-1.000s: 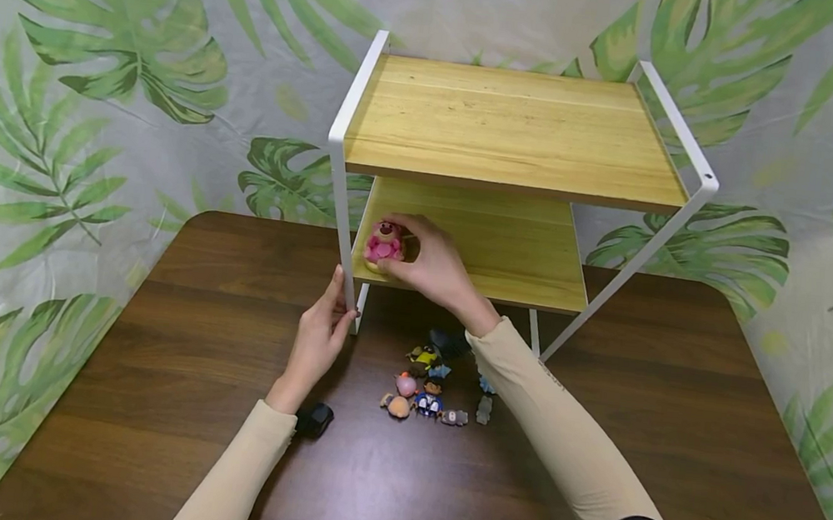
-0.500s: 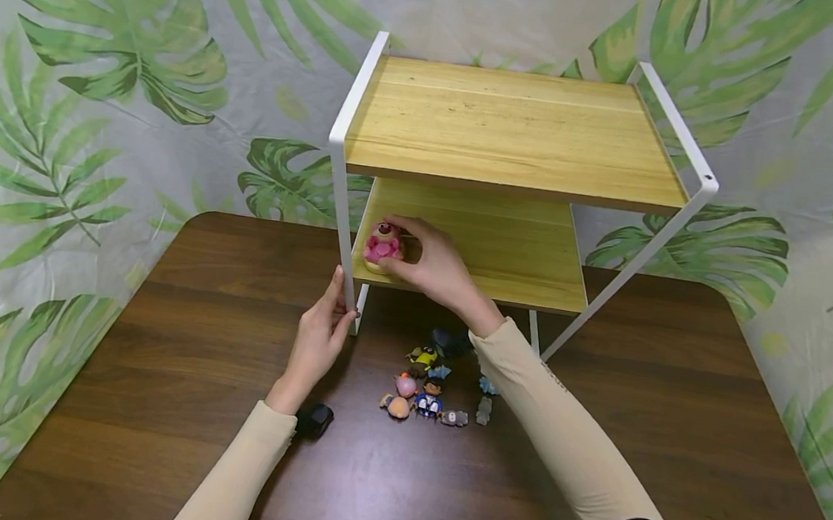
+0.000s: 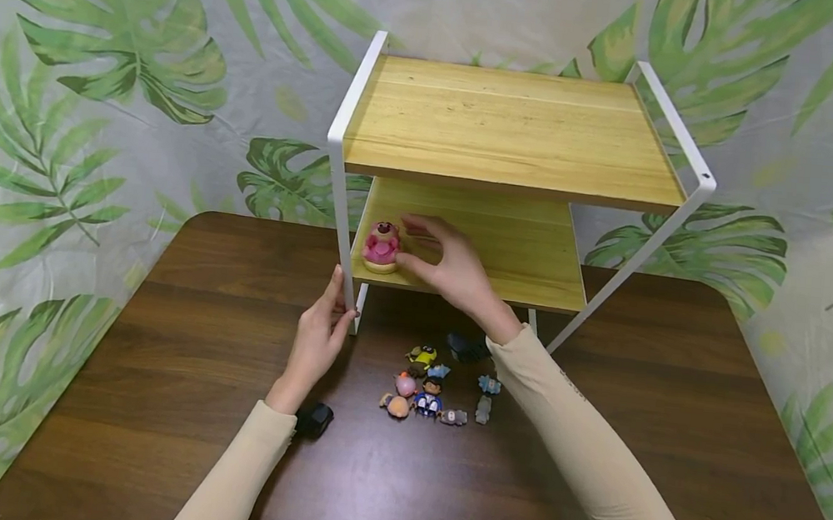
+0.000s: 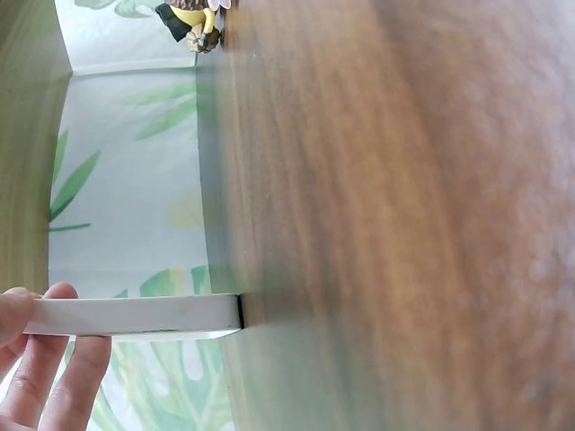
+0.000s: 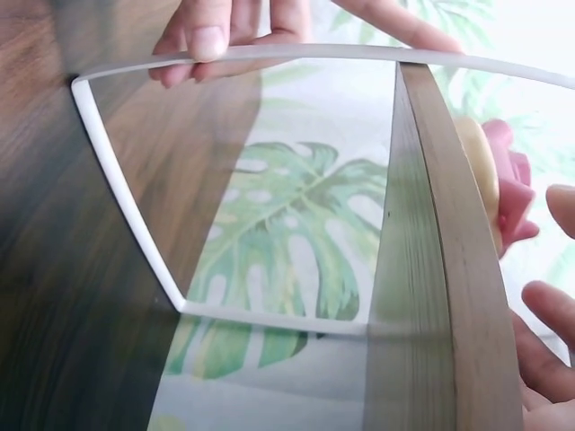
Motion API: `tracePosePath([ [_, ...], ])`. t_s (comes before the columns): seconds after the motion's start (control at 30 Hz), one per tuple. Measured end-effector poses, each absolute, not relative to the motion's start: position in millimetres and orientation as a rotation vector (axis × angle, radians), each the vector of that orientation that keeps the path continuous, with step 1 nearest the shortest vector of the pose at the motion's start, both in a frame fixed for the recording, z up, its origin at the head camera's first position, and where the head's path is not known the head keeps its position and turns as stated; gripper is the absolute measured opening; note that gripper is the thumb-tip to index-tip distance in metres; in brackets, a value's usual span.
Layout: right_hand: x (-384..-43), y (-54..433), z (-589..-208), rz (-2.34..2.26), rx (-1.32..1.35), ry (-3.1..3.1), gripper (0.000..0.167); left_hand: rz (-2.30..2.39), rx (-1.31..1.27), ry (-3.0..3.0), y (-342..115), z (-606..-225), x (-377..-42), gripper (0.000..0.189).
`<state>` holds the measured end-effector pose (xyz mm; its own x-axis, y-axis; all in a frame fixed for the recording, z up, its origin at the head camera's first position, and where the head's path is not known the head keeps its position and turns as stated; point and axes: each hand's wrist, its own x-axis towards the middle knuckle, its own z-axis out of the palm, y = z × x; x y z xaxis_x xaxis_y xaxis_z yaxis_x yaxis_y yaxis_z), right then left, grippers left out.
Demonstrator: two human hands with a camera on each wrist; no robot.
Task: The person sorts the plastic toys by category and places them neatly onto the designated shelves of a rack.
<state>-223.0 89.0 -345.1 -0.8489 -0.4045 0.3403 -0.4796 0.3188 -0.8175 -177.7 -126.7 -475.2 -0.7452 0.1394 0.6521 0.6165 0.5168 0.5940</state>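
Observation:
On the left end of the lower wooden shelf (image 3: 508,244) sits a pink bear figure (image 3: 382,247), upright on a cream base. Just right of it is my right hand (image 3: 456,271), thumb and fingers spread apart; the right wrist view has a gap between these fingers (image 5: 539,305) and the figure (image 5: 510,184). Whether the thumb tip still brushes the figure, I cannot tell. My left hand (image 3: 314,338) holds the rack's white front-left leg (image 3: 341,223) below the lower shelf. In the left wrist view, thumb and fingers pinch that leg (image 4: 144,314) from both sides.
Several small toy figures (image 3: 429,398) lie on the brown table (image 3: 190,339) in front of the rack. A dark object (image 3: 466,348) is partly under my right forearm. The upper shelf (image 3: 512,127) overhangs the lower one. Leaf-print cloth (image 3: 135,57) hangs behind.
My right hand has let go of the pink bear figure and drawn back slightly to the right. The bear stays on the shelf. My left hand has not moved.

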Motion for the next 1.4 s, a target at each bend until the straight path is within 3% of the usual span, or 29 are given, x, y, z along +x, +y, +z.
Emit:
tracePosePath([
  [0.3, -212.1, 110.4, -347.1, 1.676, 0.800, -2.403, 0.045, -1.164, -0.617, -2.208, -126.3, -475.1, -178.4, 0.104],
  [0.67, -175.1, 122.6, -322.7, 1.715, 0.783, -2.359, 0.038, -1.157, -0.619, -2.204, -125.3, -473.8, -179.2, 0.105],
  [1.4, -161.7, 150.1, -352.8, 1.703, 0.858, -2.275, 0.036, -1.168, -0.608, -2.217, -125.1, -474.7, -177.1, 0.105],
])
